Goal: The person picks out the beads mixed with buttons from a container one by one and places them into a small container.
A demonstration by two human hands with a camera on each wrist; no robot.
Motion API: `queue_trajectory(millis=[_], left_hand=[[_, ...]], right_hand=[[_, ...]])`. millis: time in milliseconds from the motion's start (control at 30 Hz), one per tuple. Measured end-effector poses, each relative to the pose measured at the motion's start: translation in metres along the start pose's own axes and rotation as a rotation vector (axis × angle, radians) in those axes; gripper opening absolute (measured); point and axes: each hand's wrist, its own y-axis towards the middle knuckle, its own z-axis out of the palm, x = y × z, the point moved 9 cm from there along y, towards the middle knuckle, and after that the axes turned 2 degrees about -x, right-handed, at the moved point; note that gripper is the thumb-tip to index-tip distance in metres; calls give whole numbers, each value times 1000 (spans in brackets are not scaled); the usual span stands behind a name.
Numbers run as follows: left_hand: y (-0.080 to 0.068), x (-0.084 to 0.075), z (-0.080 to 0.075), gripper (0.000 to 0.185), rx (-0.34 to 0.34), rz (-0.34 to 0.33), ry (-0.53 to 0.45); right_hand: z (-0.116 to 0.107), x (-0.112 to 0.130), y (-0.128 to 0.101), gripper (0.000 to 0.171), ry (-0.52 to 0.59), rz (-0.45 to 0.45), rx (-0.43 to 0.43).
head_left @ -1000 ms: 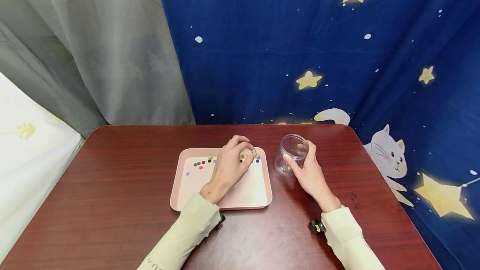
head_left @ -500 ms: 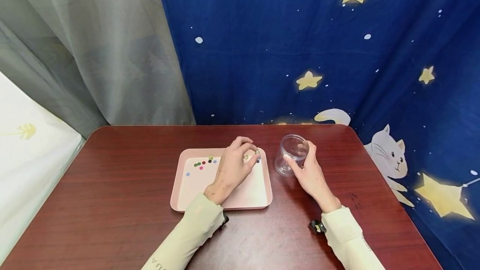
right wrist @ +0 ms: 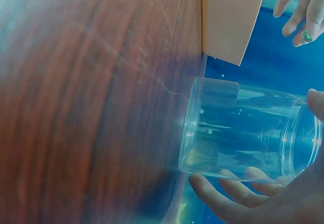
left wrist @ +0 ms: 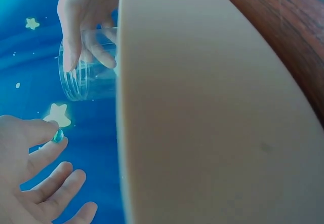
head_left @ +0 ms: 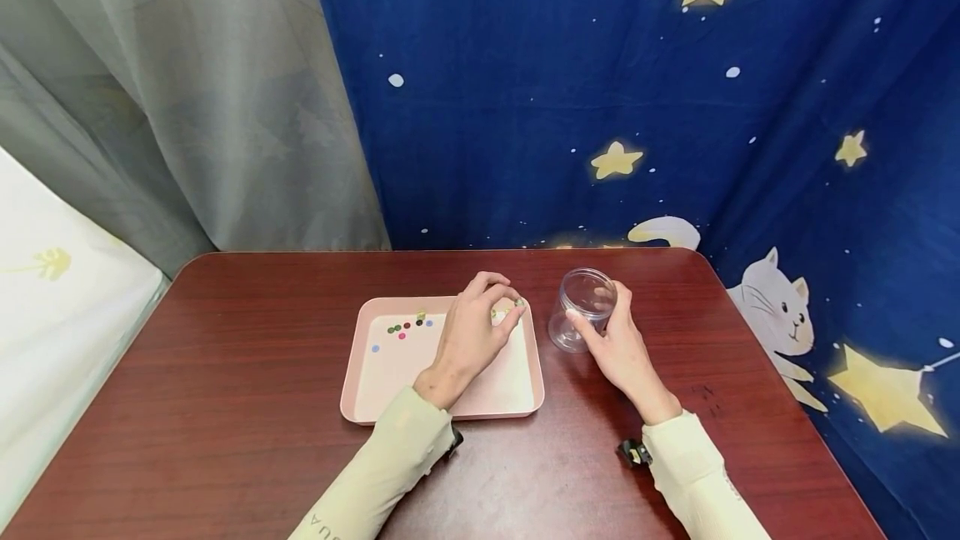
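Between thumb and forefinger, my left hand (head_left: 468,336) pinches a small, glassy green bead (left wrist: 57,135). That hand is over the right part of a pink tray (head_left: 495,397), hiding some of it. Several small coloured beads (head_left: 402,336) lie in the tray's far left part, and a few show beside my left fingers. Just right of the tray, a clear jar (right wrist: 248,133) stands upright on the table with its top uncovered. My right hand (head_left: 626,357) grips it from the right side, thumb in front. No beads are visible inside the jar.
The dark red wooden table (head_left: 225,382) extends around the tray and jar. Behind its far edge hang a grey curtain (head_left: 225,107) and a blue curtain (head_left: 525,107) with stars.
My left hand has shifted a little to the right with the green bead, toward the tray's far right corner. The right hand and the jar have stayed in place.
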Motion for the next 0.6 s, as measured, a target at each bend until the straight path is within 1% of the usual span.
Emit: queue_trajectory(millis=[100, 333, 467, 600], left_hand=[[0, 0, 0, 10, -3, -3, -12], [-1, 3, 3, 11, 15, -24, -31], [-1, 1, 2, 11, -3, -17, -39], [1, -5, 2, 10, -28, -7, -58]], right_hand=[[0, 1, 0, 80, 4, -2, 2], [1, -1, 3, 81, 2, -1, 3], [1, -2, 1, 83, -8, 4, -1], [-1, -2, 0, 83, -15, 4, -10]])
